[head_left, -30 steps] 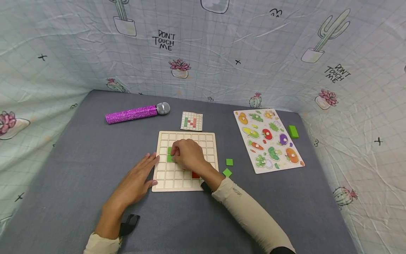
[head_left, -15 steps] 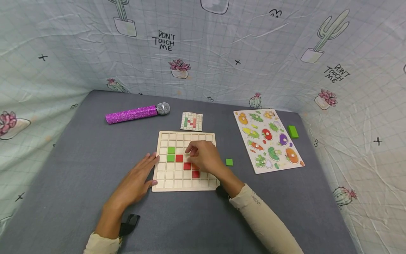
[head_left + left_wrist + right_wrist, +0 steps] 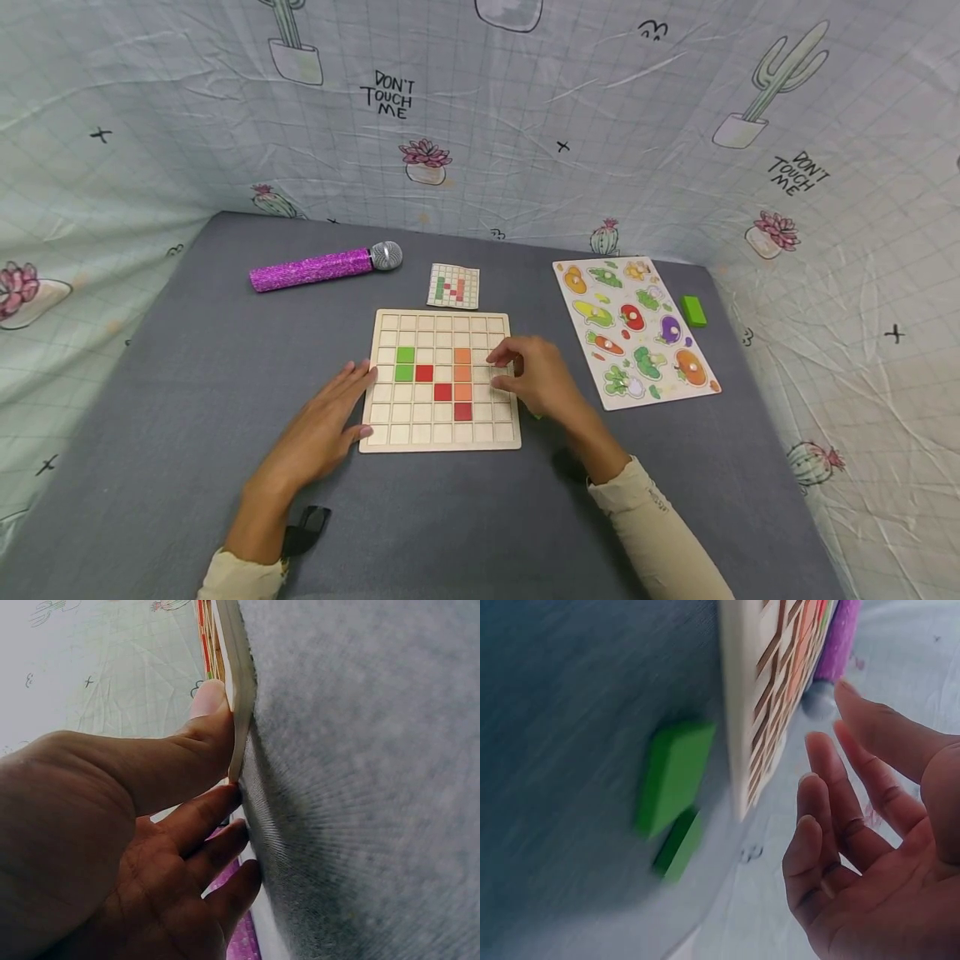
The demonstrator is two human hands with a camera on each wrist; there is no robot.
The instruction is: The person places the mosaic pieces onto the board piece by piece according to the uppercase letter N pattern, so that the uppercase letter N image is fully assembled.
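A light wooden grid board lies flat in the middle of the table, bearing two green tiles, three red tiles and three orange tiles. Along its left edge rests my left hand, thumb and fingers touching the rim, as the left wrist view also shows. My right hand hovers over the board's right edge, thumb and fingers apart with nothing between them. Beneath it, two loose green tiles lie on the table beside the board; the hand mostly hides them in the head view.
Behind the board lies a small pattern card. A glittery purple microphone is at the back left. To the right are a vegetable puzzle board and a green block. A printed cloth hangs behind.
My right hand has moved rightward from the green tiles on the board to beyond the orange ones, its fingers spreading. The left hand stays at the board's edge.
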